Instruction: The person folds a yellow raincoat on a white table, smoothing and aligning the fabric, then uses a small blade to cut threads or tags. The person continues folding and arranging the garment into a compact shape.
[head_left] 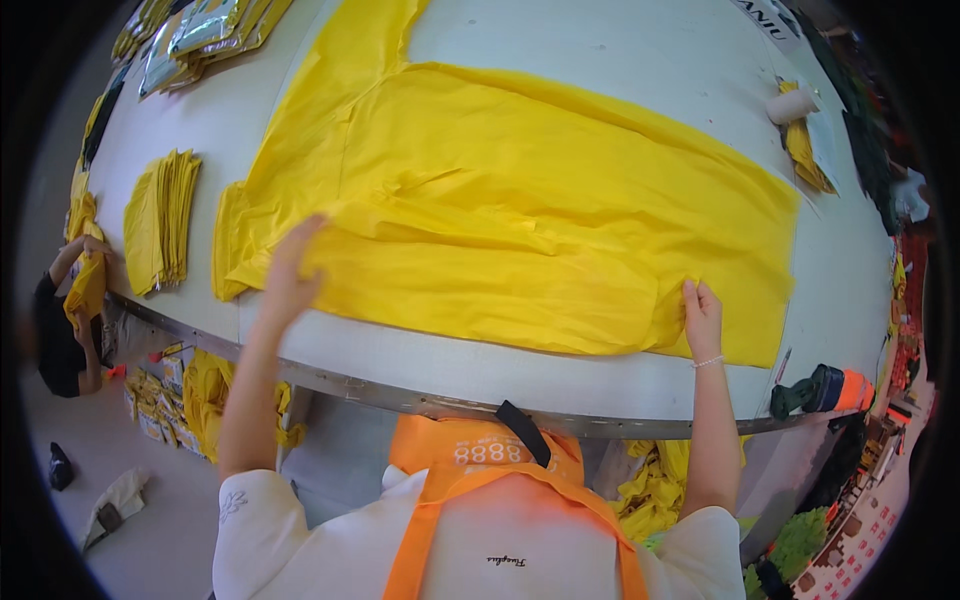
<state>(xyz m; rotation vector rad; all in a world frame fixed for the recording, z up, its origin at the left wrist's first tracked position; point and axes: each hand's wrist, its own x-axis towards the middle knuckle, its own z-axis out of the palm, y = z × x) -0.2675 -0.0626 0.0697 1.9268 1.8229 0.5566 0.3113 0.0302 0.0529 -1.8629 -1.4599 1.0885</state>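
Note:
A large yellow garment (560,170), thin and smooth like a raincoat, lies spread across the pale table. One sleeve (355,40) stretches away toward the far left, while another long part is laid along the near side. My right hand (703,312), with a beaded bracelet at the wrist, pinches the fabric near its right end. Over the garment's near left part is my left hand (292,272), its thumb apart from the other fingers and nothing in its grasp. Wrinkles run through the middle of the fabric.
Folded yellow pieces (162,222) lie in a stack at left, with bagged packs (205,40) beyond. A white roll (792,106) sits far right; a dark and orange pouch (840,388) lies near right. Another person (75,310) handles yellow fabric at the left edge.

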